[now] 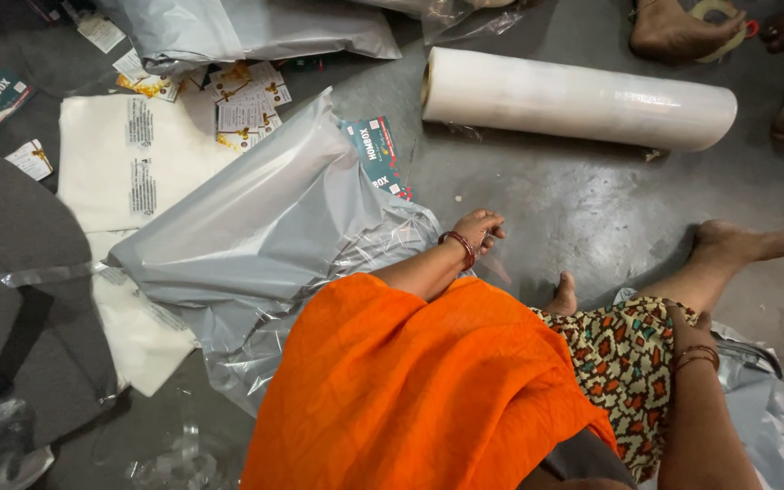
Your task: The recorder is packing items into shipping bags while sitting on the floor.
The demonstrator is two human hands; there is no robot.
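My left hand [478, 228] reaches out over the orange cloth [419, 390] on my lap. Its fingers are curled, resting on the grey floor at the edge of crinkled clear plastic film [383, 240]. I cannot see anything held in it. That film lies over a large grey plastic mailing bag [256, 227] just left of the hand. My right hand [690, 319] rests on my knee, on the patterned trouser leg [623, 354]; its fingers are hidden. Both wrists wear bangles. My bare foot [741, 243] stretches out to the right.
A thick roll of clear stretch film [583, 100] lies on the floor ahead. White flat bags [124, 163], small printed cards [247, 100] and a teal booklet [374, 152] lie at left. Another person's bare feet [673, 29] and a tape roll [719, 11] are at top right.
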